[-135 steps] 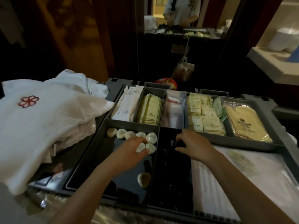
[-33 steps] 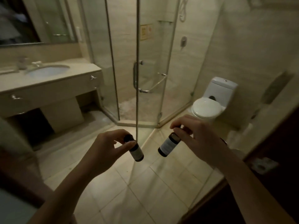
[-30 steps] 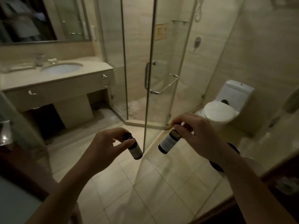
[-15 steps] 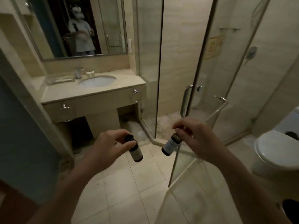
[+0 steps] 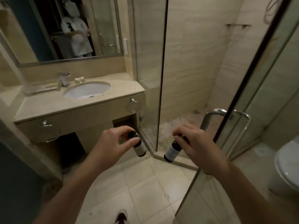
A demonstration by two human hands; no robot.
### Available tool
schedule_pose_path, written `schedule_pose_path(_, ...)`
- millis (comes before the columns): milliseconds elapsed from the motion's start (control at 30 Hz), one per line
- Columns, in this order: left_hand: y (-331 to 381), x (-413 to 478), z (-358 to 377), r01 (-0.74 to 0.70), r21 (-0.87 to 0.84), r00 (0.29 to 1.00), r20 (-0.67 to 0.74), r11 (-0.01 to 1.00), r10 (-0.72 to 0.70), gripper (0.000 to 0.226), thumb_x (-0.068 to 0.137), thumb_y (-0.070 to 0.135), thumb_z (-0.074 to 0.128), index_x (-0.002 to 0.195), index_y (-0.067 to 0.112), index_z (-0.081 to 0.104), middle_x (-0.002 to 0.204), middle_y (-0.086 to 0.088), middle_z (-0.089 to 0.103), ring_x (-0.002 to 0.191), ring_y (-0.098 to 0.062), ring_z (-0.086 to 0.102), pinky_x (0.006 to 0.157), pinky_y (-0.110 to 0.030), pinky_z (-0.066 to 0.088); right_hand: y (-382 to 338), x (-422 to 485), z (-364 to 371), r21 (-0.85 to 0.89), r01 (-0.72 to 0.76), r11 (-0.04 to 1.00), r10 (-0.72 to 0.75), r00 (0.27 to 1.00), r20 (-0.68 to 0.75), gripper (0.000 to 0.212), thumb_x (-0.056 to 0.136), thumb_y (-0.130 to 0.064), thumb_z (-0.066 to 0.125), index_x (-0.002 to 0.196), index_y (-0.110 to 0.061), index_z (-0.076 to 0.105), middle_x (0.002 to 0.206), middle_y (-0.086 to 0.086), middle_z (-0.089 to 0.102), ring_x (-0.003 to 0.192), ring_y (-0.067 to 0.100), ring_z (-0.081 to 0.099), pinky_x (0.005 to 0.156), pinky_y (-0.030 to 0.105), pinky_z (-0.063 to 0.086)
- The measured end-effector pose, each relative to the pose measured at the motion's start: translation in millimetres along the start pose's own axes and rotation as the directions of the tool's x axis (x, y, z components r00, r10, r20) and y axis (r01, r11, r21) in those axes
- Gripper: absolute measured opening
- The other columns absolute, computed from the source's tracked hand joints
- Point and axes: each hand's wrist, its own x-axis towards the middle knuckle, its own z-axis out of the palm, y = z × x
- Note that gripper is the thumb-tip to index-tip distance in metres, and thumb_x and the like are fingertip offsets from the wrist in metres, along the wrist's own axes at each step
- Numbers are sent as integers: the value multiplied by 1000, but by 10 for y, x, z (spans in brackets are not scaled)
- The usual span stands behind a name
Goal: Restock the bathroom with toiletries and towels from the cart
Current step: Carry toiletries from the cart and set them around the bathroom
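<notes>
I stand in the bathroom with a small dark toiletry bottle in each hand. My left hand (image 5: 111,146) pinches the black cap of one bottle (image 5: 139,148), which hangs down with its pale label showing. My right hand (image 5: 199,146) pinches the top of the second dark bottle (image 5: 172,151), tilted down to the left. Both bottles hang in the air above the tiled floor, in front of the vanity counter (image 5: 48,105) with its oval sink (image 5: 87,89).
A glass shower enclosure (image 5: 150,62) stands right of the vanity, its open door with a chrome handle (image 5: 215,113) close by my right hand. A toilet (image 5: 288,167) sits at the far right. A clear tray (image 5: 37,91) and a faucet (image 5: 63,78) are on the counter. A mirror (image 5: 64,29) hangs above.
I went from the cart into the bathroom with a bottle in each hand. Over the last second my view swung left toward the vanity and drew nearer to it; both grips are unchanged.
</notes>
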Motion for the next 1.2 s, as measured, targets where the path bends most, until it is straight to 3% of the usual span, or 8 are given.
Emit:
schedule_pose_path(100,-401,655,1,-31,-10,999,28,999,32,8,81,33,64,89,30,62,83,15,65,80,0,61,69,-11,44,179,527,245,-43,-55,998,54,998,-11,12,93,-20,51,99,-15,60,96,-8,53,83,10,54,76,22,48)
schedule_pose_path(267,-1067,1911,1,-101,-40,978,179,994,106,8,82,34,65,89,30,64,80,17,64,77,4,59,66,-9,40,576,1529,521,-59,-244,968,239,968,-71,11,94,-18,49,97,-15,59,93,-6,54,81,16,54,80,37,47)
schedule_pose_path(500,-1469,3402,181,-232,-103,910,327,967,253,11,82,30,67,88,21,66,78,14,65,80,3,59,66,-10,41,1160,2436,515,-103,-461,881,437,878,-193,7,92,-12,54,94,-13,60,86,-6,50,78,17,51,77,36,44)
schedule_pose_path(600,-1473,3919,378,-286,-126,882,353,950,312,14,82,33,66,88,20,66,81,11,66,79,-1,61,71,-22,48,1441,2724,455,-117,-534,837,499,834,-235,8,93,-15,52,95,-14,60,88,-7,50,82,16,51,81,36,43)
schedule_pose_path(733,-1344,4506,734,-337,-148,853,370,930,368,13,83,36,63,90,25,65,82,14,65,80,2,59,71,-23,47,1883,3079,333,-116,-614,781,560,771,-304,9,94,-16,50,94,-15,58,88,-5,50,84,17,49,81,32,39)
schedule_pose_path(900,-1152,5245,1337,-321,-135,885,309,937,348,13,83,39,62,87,26,64,80,12,65,79,-5,61,72,-34,51,2663,3564,227,-118,-675,728,605,714,-353,10,93,-16,50,95,-14,60,88,-4,50,83,17,48,76,28,33)
schedule_pose_path(1033,-886,5985,1847,-332,-141,890,282,933,359,13,82,38,62,85,26,63,80,11,66,80,-7,62,73,-36,51,3442,3886,-25,-103,-697,710,621,688,-375,13,94,-17,51,99,-11,61,94,1,57,90,20,53,74,30,35)
schedule_pose_path(1200,-372,6997,2421,-343,-185,890,249,921,381,13,84,34,63,90,23,66,83,13,66,79,0,60,72,-29,50,4455,4206,-502,-124,-697,706,616,691,-378,11,94,-19,51,98,-15,59,90,-4,51,91,20,54,73,28,33)
